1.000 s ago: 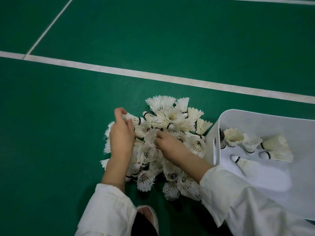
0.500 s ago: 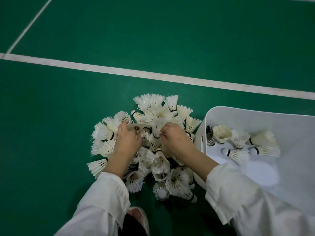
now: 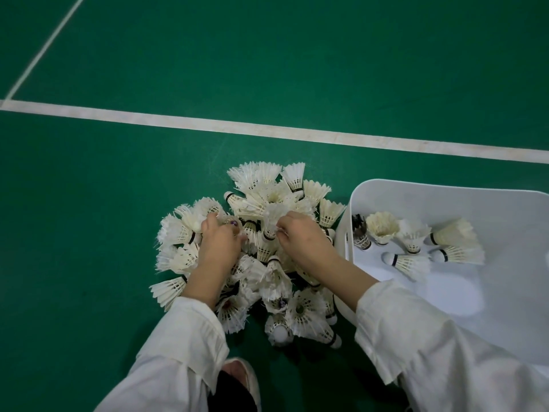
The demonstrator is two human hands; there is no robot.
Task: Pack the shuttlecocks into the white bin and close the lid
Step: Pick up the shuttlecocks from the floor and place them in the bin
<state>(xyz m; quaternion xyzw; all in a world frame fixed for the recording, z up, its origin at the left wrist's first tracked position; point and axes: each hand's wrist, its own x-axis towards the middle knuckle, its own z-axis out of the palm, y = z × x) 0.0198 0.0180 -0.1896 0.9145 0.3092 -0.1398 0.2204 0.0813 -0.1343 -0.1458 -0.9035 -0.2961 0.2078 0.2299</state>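
A heap of white feather shuttlecocks lies on the green court floor, just left of the open white bin. Several shuttlecocks rest on the bin's floor, some upright, some on their sides. My left hand is closed on a shuttlecock at the pile's left side. My right hand pinches the feathers of another shuttlecock near the pile's middle. Both hands hide part of the heap. No lid is in view.
A white court line crosses the floor beyond the pile, with a thinner one running off at the far left. My shoe sits near the bottom edge, under my white sleeves.
Both hands have drawn closer together over the middle of the pile and closed on shuttlecocks. The pile has spread a little to the left.
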